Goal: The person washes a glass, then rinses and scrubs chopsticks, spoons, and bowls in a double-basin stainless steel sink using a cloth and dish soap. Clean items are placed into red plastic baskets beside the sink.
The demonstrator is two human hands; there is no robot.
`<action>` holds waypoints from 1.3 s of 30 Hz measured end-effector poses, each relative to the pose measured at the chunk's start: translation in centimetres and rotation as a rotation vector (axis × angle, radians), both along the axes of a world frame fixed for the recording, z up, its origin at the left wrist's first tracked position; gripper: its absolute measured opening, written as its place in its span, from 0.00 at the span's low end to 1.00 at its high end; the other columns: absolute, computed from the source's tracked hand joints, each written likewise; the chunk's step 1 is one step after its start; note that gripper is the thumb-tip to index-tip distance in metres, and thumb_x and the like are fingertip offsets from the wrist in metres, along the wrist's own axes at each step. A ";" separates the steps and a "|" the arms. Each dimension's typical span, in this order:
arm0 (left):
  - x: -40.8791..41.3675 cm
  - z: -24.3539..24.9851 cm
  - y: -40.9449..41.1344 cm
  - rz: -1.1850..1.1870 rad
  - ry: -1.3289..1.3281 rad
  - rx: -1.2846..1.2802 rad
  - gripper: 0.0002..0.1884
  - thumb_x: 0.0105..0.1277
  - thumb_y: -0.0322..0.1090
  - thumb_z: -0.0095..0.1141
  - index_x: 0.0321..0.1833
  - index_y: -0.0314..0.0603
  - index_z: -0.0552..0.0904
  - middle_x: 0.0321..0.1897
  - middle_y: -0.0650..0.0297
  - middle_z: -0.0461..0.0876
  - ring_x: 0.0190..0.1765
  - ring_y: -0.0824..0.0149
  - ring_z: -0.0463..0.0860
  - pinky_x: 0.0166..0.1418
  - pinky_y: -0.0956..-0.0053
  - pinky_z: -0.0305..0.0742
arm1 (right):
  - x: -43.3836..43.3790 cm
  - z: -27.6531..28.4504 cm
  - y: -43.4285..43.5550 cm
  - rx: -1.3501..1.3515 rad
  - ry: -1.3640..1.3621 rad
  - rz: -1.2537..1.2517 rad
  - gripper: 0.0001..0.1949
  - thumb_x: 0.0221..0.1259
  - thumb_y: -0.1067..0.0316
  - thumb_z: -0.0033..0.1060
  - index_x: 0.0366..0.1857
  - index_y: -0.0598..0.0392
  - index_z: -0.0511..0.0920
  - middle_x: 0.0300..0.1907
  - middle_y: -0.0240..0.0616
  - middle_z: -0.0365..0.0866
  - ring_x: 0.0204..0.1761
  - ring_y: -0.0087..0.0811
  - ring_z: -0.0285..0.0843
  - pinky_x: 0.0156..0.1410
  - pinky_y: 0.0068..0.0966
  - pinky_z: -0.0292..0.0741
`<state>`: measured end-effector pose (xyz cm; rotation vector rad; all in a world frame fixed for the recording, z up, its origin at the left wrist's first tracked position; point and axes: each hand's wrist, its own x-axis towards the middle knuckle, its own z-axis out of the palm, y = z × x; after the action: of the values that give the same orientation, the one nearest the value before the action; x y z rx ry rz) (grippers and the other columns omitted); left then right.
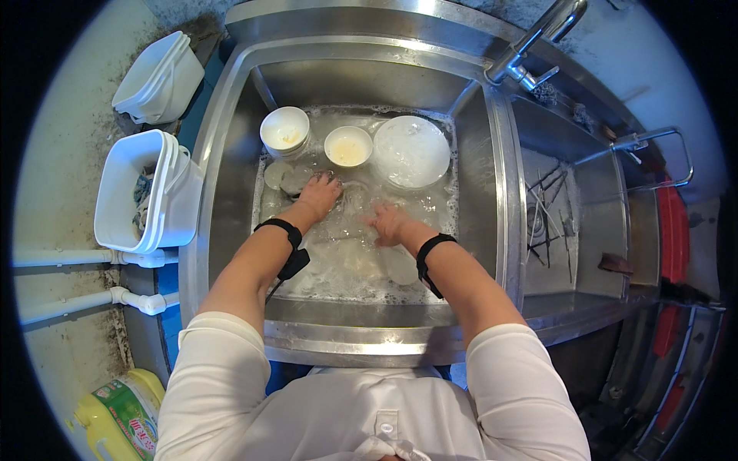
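Observation:
Both hands are in the cloudy, soapy water of a stainless steel sink [377, 317]. My left hand [320, 196] is partly under water beside a greyish object, perhaps a cloth [294, 183]; whether it grips it is hidden. My right hand [389, 222] has its fingers spread at the water surface, with nothing visible in them. Beyond the hands stand stacked white bowls [285, 131], a white bowl with yellowish liquid [348, 147], and a large white round dish [411, 151] at the right. Pale submerged shapes are blurred by the water.
A chrome faucet [513, 63] rises at the back right. The neighbouring basin [599, 225] holds several dark thin sticks and a strainer-like drain. White plastic buckets [147, 190] [158, 78] stand left, above white pipes [69, 257]. A yellow detergent jug [124, 412] is at the lower left.

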<state>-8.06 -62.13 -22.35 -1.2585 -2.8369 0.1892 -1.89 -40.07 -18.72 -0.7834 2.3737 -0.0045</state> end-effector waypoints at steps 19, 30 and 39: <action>5.1 -1.0 4.9 -0.180 -0.626 -0.409 0.12 0.58 0.34 0.50 0.41 0.44 0.84 0.41 0.55 0.83 0.44 0.54 0.83 0.47 0.60 0.77 | 1.1 0.2 -0.3 0.113 0.049 0.082 0.22 0.49 0.55 0.60 0.49 0.50 0.79 0.52 0.44 0.77 0.59 0.43 0.69 0.64 0.38 0.64; 1.6 6.6 3.3 -0.041 -0.742 -0.077 0.10 0.63 0.40 0.51 0.41 0.43 0.76 0.33 0.50 0.81 0.38 0.46 0.81 0.40 0.54 0.74 | -1.8 -0.7 2.1 -0.091 -0.291 -0.207 0.19 0.52 0.60 0.56 0.47 0.57 0.75 0.44 0.51 0.80 0.46 0.50 0.78 0.50 0.37 0.74; 2.2 7.2 4.8 -0.074 -0.604 0.025 0.08 0.63 0.40 0.51 0.39 0.45 0.76 0.32 0.54 0.81 0.38 0.49 0.81 0.39 0.54 0.73 | -0.7 -2.4 0.6 -0.594 -0.130 -0.269 0.15 0.62 0.59 0.49 0.49 0.52 0.74 0.39 0.51 0.81 0.43 0.49 0.78 0.50 0.40 0.71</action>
<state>-5.91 -57.31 -15.16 -1.6444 -3.2402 -0.2784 -2.61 -39.46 -21.14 -0.6855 2.3473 -0.8766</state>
